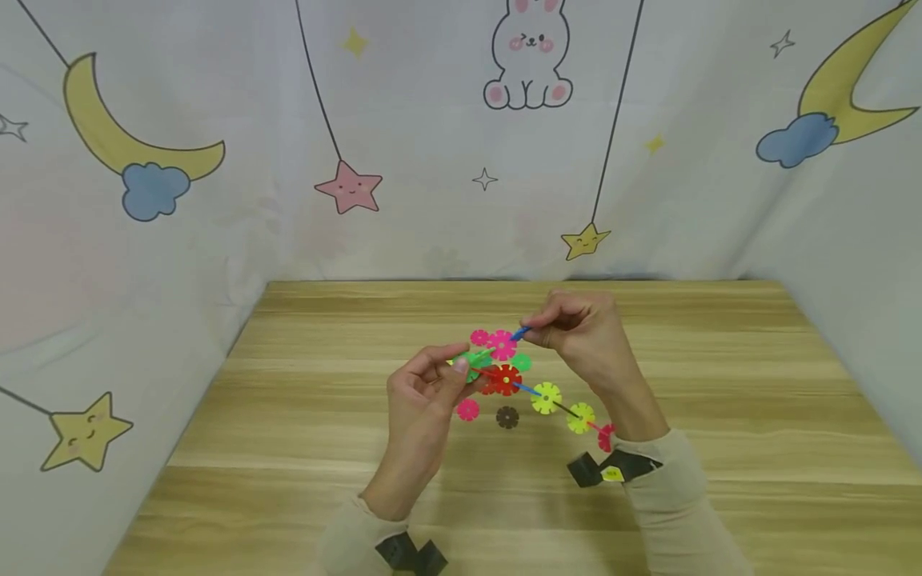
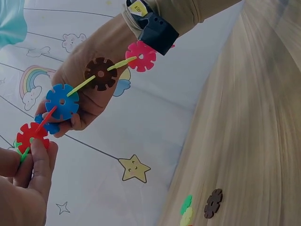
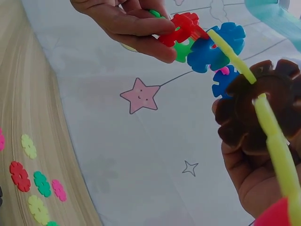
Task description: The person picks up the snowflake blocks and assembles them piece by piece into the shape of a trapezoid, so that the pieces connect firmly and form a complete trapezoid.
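Left hand (image 1: 425,396) pinches a green disc (image 1: 479,362) on a linked disc chain (image 1: 546,398); right hand (image 1: 587,332) pinches a blue disc (image 1: 520,333), centre of frame.
As observed, the chain slants toward lower right, no support evident beneath, its pink end (image 1: 607,438) near the right wrist camera (image 1: 585,470). Risks: slot joints could part under that overhang; a wrist turn could snag the end; fallen pieces could mix with loose discs (image 1: 507,418) on the table (image 1: 288,480).
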Motion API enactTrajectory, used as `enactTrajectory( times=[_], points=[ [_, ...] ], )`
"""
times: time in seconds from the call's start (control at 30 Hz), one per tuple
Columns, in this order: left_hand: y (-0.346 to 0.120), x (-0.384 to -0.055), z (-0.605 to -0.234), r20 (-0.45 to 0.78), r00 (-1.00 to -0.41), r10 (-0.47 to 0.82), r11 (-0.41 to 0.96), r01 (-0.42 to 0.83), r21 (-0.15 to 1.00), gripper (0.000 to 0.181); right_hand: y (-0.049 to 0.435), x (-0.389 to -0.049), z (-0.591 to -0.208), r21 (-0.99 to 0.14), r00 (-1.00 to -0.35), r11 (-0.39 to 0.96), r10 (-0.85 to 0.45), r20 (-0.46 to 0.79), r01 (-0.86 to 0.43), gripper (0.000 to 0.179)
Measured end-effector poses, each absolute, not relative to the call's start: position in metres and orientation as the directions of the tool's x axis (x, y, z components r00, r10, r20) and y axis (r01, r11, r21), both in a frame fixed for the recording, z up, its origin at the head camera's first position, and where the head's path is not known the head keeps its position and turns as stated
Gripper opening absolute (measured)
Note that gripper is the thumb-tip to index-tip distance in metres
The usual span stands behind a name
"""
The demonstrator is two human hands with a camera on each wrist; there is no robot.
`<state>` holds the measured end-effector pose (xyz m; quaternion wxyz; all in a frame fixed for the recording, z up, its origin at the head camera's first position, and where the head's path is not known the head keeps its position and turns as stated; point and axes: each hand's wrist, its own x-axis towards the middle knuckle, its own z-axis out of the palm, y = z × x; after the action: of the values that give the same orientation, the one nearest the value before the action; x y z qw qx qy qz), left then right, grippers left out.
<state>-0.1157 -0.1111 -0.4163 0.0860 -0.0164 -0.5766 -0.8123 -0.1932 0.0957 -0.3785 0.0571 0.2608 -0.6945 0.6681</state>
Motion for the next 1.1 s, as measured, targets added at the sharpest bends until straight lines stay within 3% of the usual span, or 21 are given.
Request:
enactTrajectory(
  times=[0.47, 0.83, 1.1],
  points=[
    [-0.111, -0.116, -0.414, 0.164, -0.981, -0.100, -0.285, 0.186, 0.940, 0.026, 0.095, -0.190, -0.377, -0.873, -0.853, 0.084, -0.278, 0.442, -0.480, 0.025],
    [-0.116, -0.115, -0.412, 0.150, -0.979, -0.136, -0.293, 0.185, 0.938, 0.028, 0.097, -0.191, -0.379, -0.896, -0.843, 0.017, -0.349, 0.410, -0.443, 0.006],
    [-0.121, -0.117, -0.411, 0.124, -0.980, -0.156, -0.347, 0.172, 0.922, 0.015, 0.111, -0.196, -0.379, -0.921, -0.864, 0.088, -0.389, 0.319, -0.380, 0.028]
  ],
)
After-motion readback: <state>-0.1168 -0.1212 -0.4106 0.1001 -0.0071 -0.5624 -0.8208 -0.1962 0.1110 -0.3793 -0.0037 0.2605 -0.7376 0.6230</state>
